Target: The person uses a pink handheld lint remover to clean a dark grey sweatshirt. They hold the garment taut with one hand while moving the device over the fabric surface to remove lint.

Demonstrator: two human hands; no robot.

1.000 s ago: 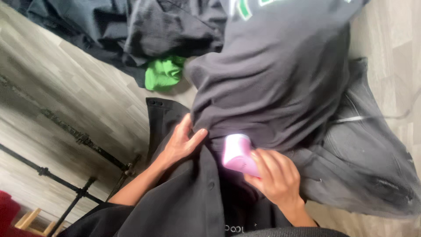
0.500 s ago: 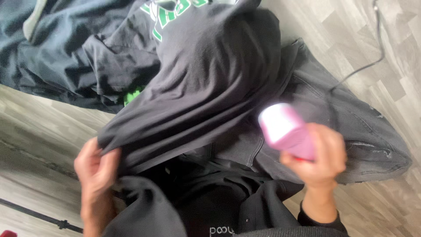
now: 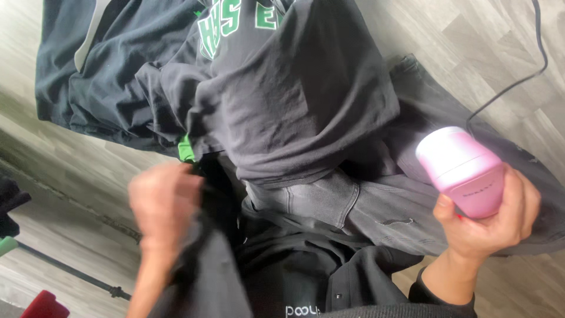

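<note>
The right hand (image 3: 491,221) is wrapped around a pink device (image 3: 463,171), its grip closed about the lower body with the thumb on the near side and the fingers curled behind; the device's pale rounded top points up and away from the palm. It is held in the air above grey jeans (image 3: 353,206), which lie spread on the floor (image 3: 471,47) beneath the other clothes. A black cord (image 3: 518,76) runs across the floor from the top right corner down towards the device. The left hand (image 3: 165,200) is blurred; its grip looks closed on the edge of a black garment (image 3: 276,277) that lies nearest the camera, though the fingers themselves cannot be made out clearly. Just above that hand a small green scrap (image 3: 186,150) peeks out from under a black shirt (image 3: 294,112) with green lettering, which is draped over the jeans. To the left, a dark jacket (image 3: 94,76) lies bunched on the floor, touching the shirt. At the lower left corner, a thin black rod (image 3: 70,271) crosses the floor beside a red object (image 3: 41,306).
</note>
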